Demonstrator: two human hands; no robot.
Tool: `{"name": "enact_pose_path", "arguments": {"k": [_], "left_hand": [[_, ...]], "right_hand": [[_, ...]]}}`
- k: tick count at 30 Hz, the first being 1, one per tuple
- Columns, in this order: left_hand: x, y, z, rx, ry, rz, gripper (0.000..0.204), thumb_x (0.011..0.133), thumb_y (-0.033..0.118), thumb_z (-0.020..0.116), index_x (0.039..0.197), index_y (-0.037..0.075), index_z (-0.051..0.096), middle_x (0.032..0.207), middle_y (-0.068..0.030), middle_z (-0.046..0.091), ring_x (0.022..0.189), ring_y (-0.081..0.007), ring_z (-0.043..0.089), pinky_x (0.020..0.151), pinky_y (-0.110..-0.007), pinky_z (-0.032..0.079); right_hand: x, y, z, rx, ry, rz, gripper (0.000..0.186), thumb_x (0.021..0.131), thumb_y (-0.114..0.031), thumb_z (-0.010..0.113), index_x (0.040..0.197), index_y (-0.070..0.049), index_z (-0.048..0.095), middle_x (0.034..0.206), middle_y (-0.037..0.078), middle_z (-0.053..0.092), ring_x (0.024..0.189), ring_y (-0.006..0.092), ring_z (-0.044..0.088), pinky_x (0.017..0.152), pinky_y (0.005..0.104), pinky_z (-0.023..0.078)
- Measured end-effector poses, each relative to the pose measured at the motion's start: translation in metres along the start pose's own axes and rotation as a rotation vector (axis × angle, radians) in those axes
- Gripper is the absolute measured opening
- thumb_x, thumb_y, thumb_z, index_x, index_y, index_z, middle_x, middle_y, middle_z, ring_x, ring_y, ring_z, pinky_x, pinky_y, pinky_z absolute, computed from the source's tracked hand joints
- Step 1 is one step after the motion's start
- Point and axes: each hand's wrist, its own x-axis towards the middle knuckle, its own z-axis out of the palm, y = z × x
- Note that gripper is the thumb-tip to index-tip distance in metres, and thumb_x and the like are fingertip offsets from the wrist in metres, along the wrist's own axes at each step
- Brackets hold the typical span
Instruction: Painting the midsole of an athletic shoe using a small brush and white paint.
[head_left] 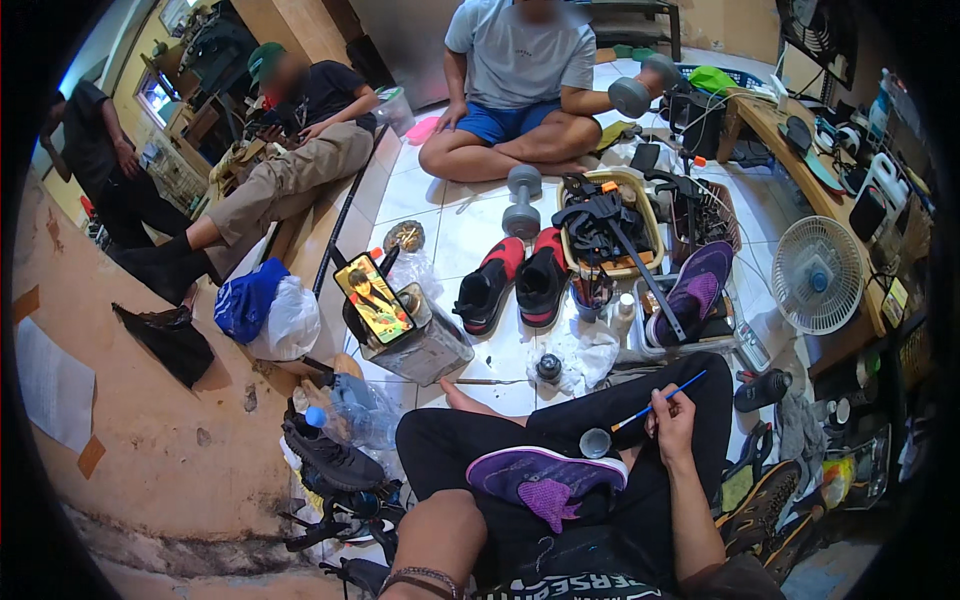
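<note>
My right hand point(670, 422) is closed on a thin blue paintbrush point(655, 403), its tip pointing left. Just below and left of the tip is a small round cup point(595, 443) with grey contents, at my lap. A purple shoe point(535, 472) lies across my lap, its mesh tongue point(548, 503) hanging toward me. My left arm comes in bent at the lower edge, with bracelets point(420, 580) at the wrist; the left hand is out of the picture. A matching purple shoe point(693, 290) rests on a clear box ahead to the right.
Black-and-red shoes point(540, 280), a tool basket point(610, 225) and a dark bottle point(548, 368) stand ahead. A phone point(375, 300) leans on a metal can point(425, 340). A fan point(818, 275) is at right. One person point(520, 60) sits opposite with a dumbbell point(630, 97); others are at left.
</note>
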Motion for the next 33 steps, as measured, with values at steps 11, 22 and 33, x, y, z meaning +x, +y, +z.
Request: {"name": "enact_pose_path", "arguments": {"k": [11,22,33], "left_hand": [[-0.013,0.005,-0.013,0.074,-0.094,-0.064,0.009,0.094,0.009,0.058,0.092,0.001,0.062,0.095,-0.0117,0.066,0.082,-0.0181,0.063,0.061,-0.033,0.048],[-0.015,0.017,-0.021,0.159,-0.188,-0.108,0.01,0.093,0.009,0.058,0.089,0.001,0.061,0.092,-0.0116,0.066,0.081,-0.0184,0.063,0.059,-0.033,0.046],[-0.024,0.02,-0.014,0.208,-0.268,-0.178,0.011,0.093,0.009,0.058,0.085,0.001,0.06,0.089,-0.0115,0.066,0.079,-0.0187,0.062,0.057,-0.034,0.045]], "right_hand": [[0.002,0.0,0.001,-0.008,-0.016,-0.007,0.026,0.105,-0.019,0.062,0.082,-0.009,0.054,0.055,-0.001,0.05,0.042,0.0075,0.047,0.041,0.0234,0.037],[-0.001,-0.003,-0.002,0.007,-0.014,0.014,0.025,0.104,-0.018,0.064,0.082,-0.009,0.056,0.059,-0.001,0.055,0.046,0.0055,0.049,0.043,0.0216,0.037],[0.004,-0.004,0.006,0.034,0.021,0.022,0.026,0.104,-0.016,0.064,0.081,-0.009,0.054,0.059,-0.002,0.053,0.045,0.0055,0.048,0.042,0.0221,0.036]]}}
